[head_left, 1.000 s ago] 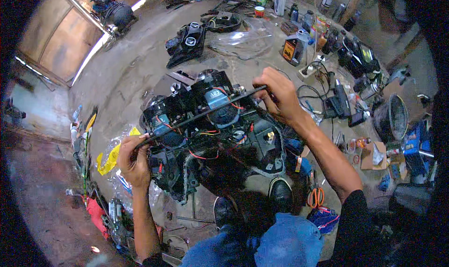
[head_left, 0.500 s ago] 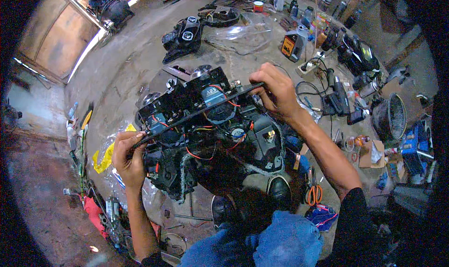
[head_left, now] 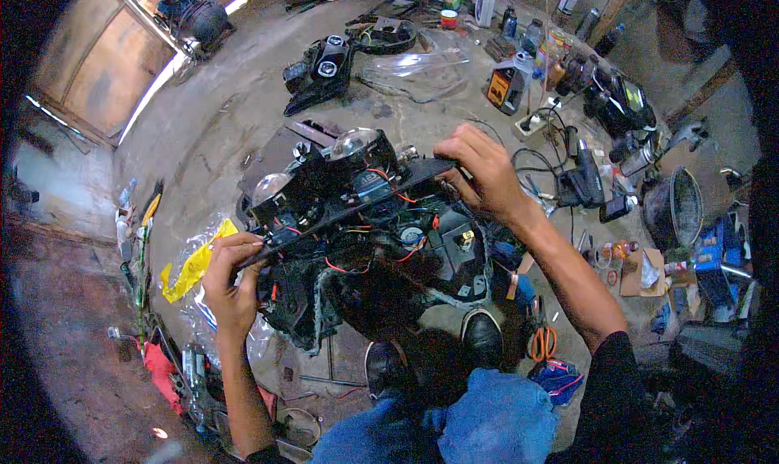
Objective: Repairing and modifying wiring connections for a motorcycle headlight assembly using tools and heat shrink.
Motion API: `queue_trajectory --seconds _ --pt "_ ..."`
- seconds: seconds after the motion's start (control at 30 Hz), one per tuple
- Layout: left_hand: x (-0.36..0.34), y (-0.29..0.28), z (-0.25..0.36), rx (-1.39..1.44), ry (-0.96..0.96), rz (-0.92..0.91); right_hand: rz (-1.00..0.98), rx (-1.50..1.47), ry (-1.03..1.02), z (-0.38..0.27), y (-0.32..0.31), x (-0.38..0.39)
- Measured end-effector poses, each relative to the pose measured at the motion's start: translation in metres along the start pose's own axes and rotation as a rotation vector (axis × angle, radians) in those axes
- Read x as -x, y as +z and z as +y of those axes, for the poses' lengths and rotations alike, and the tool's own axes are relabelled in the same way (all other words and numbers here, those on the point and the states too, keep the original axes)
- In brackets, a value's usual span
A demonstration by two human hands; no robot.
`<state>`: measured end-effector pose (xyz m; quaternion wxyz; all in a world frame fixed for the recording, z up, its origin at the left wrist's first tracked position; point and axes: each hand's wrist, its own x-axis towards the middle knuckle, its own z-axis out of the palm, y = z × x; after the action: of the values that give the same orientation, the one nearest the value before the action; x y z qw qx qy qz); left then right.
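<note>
The left hand (head_left: 231, 284) and right hand (head_left: 484, 176) each keep a grip clamped on one end of a black frame (head_left: 345, 211). Two lenses (head_left: 355, 144) sit on its far side. It seems held above the housing (head_left: 459, 261); shadow hides any contact.

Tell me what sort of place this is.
Likely a repair workshop, judging by the black lamp unit with two clear domed lenses, the black pistol-shaped tool and the orange-handled scissors.
</note>
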<state>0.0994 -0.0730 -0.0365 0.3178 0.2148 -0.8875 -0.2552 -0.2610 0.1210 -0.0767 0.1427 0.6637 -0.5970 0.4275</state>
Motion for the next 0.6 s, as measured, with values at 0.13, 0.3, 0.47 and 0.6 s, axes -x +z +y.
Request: queue_trajectory --seconds 0.13,0.3,0.47,0.6 --pt "0.008 0.001 -0.007 0.059 -0.047 0.036 -0.052 0.013 0.084 -0.003 0.0 0.0" --pt "0.01 0.001 -0.007 0.093 -0.042 0.122 -0.025 -0.031 0.099 -0.011 0.002 -0.008" --pt "0.004 0.004 -0.004 0.03 -0.003 0.068 -0.034 -0.007 0.118 -0.012 -0.003 -0.001" --pt "0.007 0.001 -0.002 -0.003 -0.02 0.067 -0.015 -0.057 0.163 -0.015 -0.001 -0.002"
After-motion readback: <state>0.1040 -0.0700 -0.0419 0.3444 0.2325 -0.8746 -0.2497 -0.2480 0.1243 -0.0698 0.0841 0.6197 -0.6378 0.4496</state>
